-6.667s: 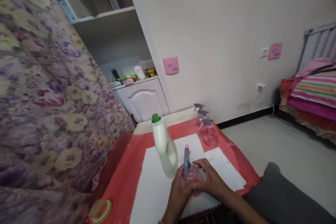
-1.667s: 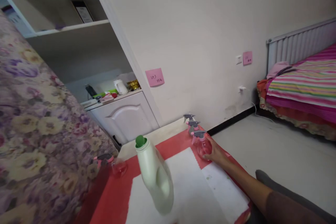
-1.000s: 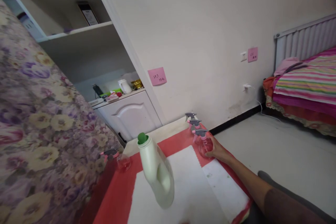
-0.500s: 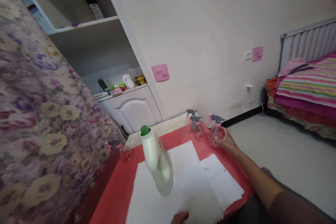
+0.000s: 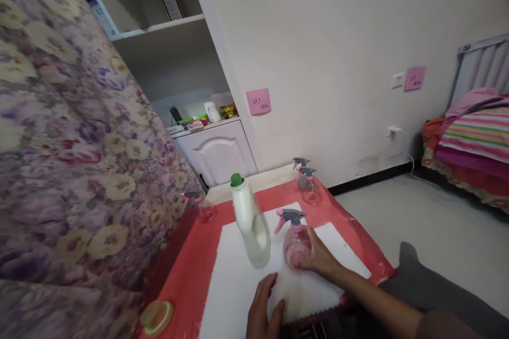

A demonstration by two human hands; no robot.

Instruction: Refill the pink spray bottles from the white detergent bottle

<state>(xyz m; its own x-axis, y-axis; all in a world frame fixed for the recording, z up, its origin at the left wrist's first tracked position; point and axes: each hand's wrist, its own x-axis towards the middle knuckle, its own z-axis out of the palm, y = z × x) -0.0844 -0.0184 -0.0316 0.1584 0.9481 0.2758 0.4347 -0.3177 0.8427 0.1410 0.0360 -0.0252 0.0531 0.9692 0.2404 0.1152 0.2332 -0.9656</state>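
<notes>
A clear spray bottle with a pink and grey trigger head is gripped round its body by my right hand, over the white paper. My left hand is low at the paper's near part, empty, thumb and fingers apart. Between the hands and the cabinet stands a large pale green jug with a side handle and a green piece in its mouth. Whether the held bottle touches the paper I cannot tell.
Another clear spray bottle stands at the table's back right, with more spray heads behind it. One more spray bottle is at the left edge. A greenish round lid lies front left. A floral curtain hangs along the left.
My right hand has brought the spray bottle from the table's right back corner nearer, to beside the jug. My left hand has come further into view. The camera has turned slightly left.
</notes>
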